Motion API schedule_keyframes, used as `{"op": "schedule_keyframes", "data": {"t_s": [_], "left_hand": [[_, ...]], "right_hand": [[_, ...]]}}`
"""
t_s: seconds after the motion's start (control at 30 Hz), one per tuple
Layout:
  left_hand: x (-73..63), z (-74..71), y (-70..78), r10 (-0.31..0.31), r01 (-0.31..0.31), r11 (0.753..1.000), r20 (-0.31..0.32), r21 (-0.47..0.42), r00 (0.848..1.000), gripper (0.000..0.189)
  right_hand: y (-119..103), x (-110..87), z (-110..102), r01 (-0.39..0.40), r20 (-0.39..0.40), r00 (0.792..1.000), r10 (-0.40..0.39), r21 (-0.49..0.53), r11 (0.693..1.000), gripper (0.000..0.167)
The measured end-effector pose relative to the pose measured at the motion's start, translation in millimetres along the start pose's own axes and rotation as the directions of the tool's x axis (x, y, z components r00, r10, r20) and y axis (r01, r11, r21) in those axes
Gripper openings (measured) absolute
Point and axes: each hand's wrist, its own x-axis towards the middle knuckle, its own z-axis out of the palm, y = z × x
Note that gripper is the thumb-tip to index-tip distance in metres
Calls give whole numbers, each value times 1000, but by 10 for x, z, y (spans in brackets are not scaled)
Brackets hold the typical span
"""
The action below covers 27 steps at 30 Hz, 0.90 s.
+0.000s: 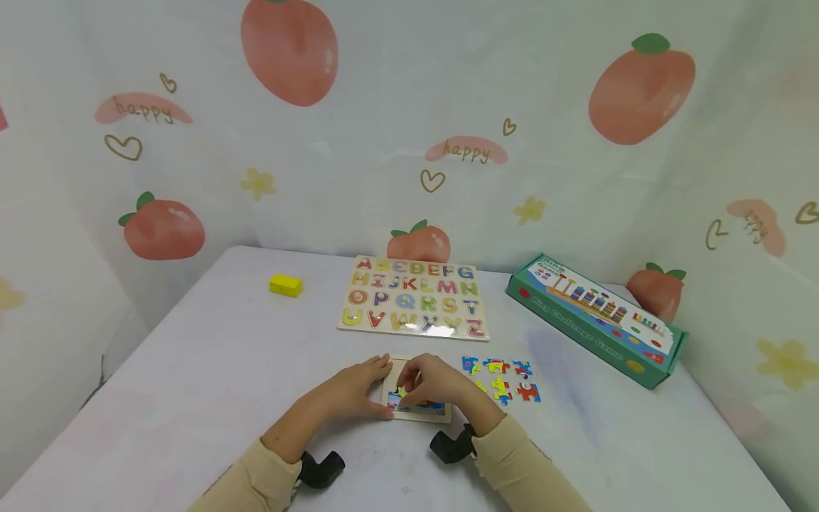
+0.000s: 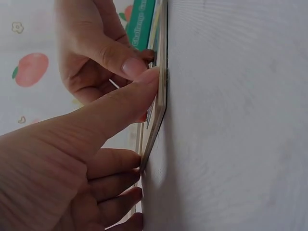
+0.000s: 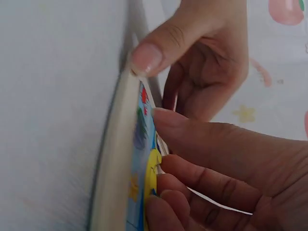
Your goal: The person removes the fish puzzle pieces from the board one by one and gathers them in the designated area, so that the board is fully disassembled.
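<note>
A small wooden puzzle board with a coloured sea picture lies flat near the front of the table. My left hand holds its left side, the thumb on the near corner and the other fingers along the edge. Over the board, my right hand has bent fingers and thumb on a yellow and blue puzzle piece. The right wrist view shows this piece standing slightly proud of the picture; the fingers hide part of it. Just right of the board lie several loose jigsaw pieces in blue, yellow and red.
Behind the hands lies a wooden alphabet board. A green Ring Challenge Game box sits at an angle on the right. At the back left is a yellow block. A printed curtain hangs behind the white table.
</note>
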Motion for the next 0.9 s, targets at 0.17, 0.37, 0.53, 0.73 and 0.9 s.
{"op": "schedule_keyframes", "data": {"t_s": [0.17, 0.37, 0.53, 0.73, 0.9], "left_hand": [[7, -6, -3, 6, -6, 1000, -2, -8, 1000, 83], [5, 3, 13, 0, 0, 1000, 0, -23, 1000, 83], [-5, 7, 10, 8, -9, 1000, -16, -20, 1000, 84], [-18, 9, 17, -2, 1, 1000, -16, -20, 1000, 84], [-11, 5, 25, -3, 2, 999, -14, -32, 1000, 85]], "right_hand": [[-12, -15, 38, -2, -20, 1000, 1, -22, 1000, 22], [-26, -35, 51, -9, -16, 1000, 9, -21, 1000, 23], [-25, -30, 66, 22, -14, 1000, -22, -24, 999, 24], [-20, -44, 79, 40, -9, 999, -40, -4, 999, 27], [-26, -72, 69, 31, -22, 999, -31, 2, 1000, 26]]}}
